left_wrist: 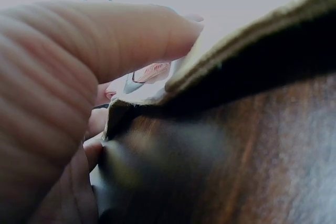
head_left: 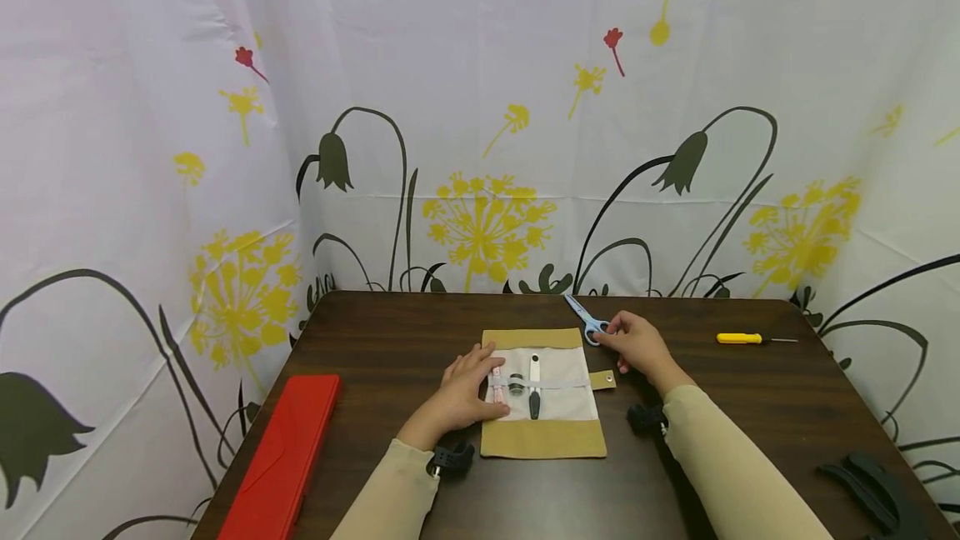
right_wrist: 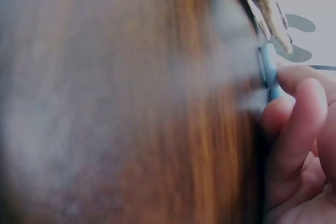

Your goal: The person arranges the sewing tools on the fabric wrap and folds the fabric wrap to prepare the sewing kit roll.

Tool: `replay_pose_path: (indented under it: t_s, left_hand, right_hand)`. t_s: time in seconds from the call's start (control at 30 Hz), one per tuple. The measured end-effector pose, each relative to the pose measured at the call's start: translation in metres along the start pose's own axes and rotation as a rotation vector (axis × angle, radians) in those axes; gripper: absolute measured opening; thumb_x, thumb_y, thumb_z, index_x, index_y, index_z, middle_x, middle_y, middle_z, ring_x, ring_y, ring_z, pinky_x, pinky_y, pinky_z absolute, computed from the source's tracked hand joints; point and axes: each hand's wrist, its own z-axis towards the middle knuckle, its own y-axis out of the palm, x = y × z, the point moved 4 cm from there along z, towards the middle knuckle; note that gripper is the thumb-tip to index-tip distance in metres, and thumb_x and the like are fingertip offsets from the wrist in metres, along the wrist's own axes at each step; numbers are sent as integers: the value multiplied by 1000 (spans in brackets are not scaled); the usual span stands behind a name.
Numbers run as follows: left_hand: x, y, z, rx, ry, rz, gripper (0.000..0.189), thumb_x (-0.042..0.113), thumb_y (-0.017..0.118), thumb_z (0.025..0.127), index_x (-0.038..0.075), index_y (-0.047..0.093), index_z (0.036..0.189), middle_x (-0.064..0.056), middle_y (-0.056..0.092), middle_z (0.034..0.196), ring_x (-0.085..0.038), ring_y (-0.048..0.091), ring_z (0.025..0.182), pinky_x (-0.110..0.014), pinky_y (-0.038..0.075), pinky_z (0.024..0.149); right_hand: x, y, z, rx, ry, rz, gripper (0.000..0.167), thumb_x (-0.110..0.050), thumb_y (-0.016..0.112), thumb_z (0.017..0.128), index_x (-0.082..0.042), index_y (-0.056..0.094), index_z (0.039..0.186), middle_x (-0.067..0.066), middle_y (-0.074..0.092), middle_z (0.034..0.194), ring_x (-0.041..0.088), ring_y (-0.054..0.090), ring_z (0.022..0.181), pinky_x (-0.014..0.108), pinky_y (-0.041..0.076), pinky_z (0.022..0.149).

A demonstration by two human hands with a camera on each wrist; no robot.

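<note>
Flowered white curtain [head_left: 465, 40] fills my feed, hanging behind a dark wooden table [head_left: 390, 332]. On the table's left I see a flat red box [head_left: 281, 457]; mid-table lies an open tan pouch [head_left: 543, 440]. The left hand [head_left: 462, 390] rests over the pouch's left edge, fingers loosely spread; the right hand [head_left: 637, 343] pinches blue scissors [head_left: 582, 310] just beyond the pouch's upper right corner. Inside the pouch, a slim tool [head_left: 535, 402] sits under a pale band [head_left: 564, 384].
</note>
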Motion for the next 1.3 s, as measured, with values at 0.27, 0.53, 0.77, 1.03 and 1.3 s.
replay_pose_path:
  t_s: [0.27, 0.53, 0.77, 1.03, 1.3]
  left_hand:
    - [0, 0, 2, 5, 10, 4, 82, 33, 90, 89, 13, 54, 160, -13, 26, 182, -40, 13, 171, -71, 7, 133]
    - [-3, 0, 3, 15, 10, 24, 83, 35, 90, 89, 13, 54, 160, -12, 27, 181, -41, 14, 171, -72, 9, 133]
    - [-5, 3, 5, 14, 12, 32, 82, 35, 90, 88, 12, 55, 159, -12, 27, 181, -40, 14, 171, -72, 9, 133]
    - [-4, 7, 0, -5, 5, 27, 83, 35, 90, 89, 11, 54, 160, -13, 26, 182, -42, 13, 171, -72, 8, 132]
    - [3, 2, 0, 10, 26, 14, 81, 32, 89, 89, 9, 54, 158, -16, 28, 180, -45, 14, 170, -74, 8, 131]
  right_hand:
    - [-1, 0, 0, 27, -13, 17, 28, -21, 83, 98, -4, 65, 112, 2, 57, 71, 12, 60, 46, 29, 57, 48]
    - [9, 0, -2, 53, -52, 177, 19, -15, 76, 102, -2, 67, 113, -1, 59, 74, 13, 60, 55, 26, 55, 49]
    - [22, -11, -13, 122, -129, 604, 10, -18, 68, 109, -11, 63, 111, 0, 62, 99, 14, 70, 73, 27, 65, 69]
    - [32, -8, -40, 77, -152, 1041, 14, -6, 54, 114, -17, 57, 108, -2, 71, 98, 8, 73, 75, 18, 62, 70]
    - [17, -4, -50, 97, -200, 1067, 37, 2, 56, 111, -14, 33, 136, -4, 74, 99, 10, 75, 70, 20, 64, 68]
